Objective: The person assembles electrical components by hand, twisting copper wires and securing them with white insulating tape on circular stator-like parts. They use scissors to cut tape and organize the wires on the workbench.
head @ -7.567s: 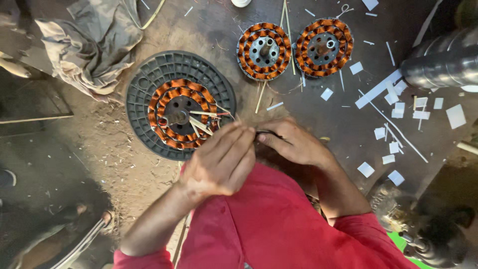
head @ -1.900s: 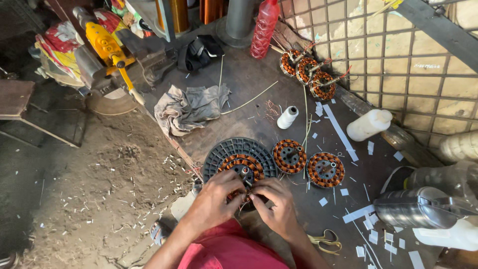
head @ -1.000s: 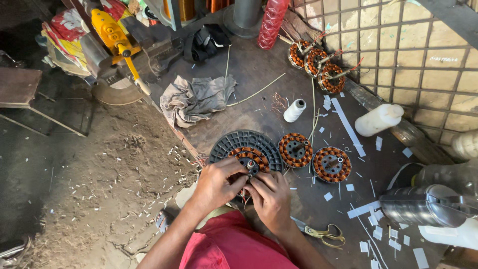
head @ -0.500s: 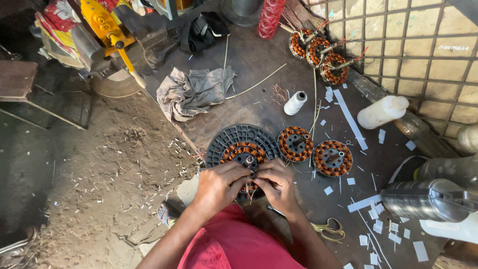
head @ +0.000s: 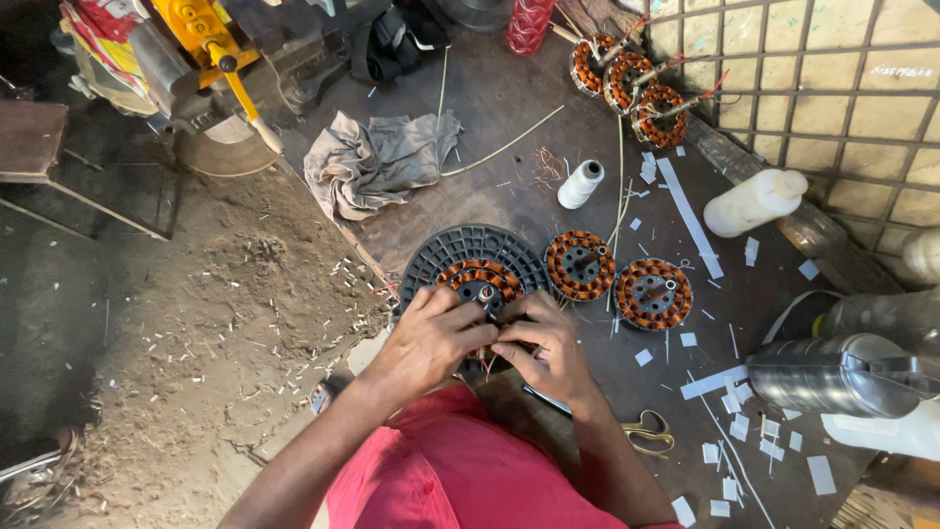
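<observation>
Near the table's front edge [head: 372, 269], left hand [head: 431, 338] and right hand [head: 548, 348] pinch the stator [head: 477, 281] windings.

Dusty dirt floor [head: 186, 323] littered with pale scraps fills the left of the frame, a dark worn worktop [head: 509, 108] runs diagonally, and a tiled wall [head: 842, 88] behind a wire grid sits upper right.

Both hands [head: 490, 343] work on a copper-wound stator [head: 477, 284].
</observation>
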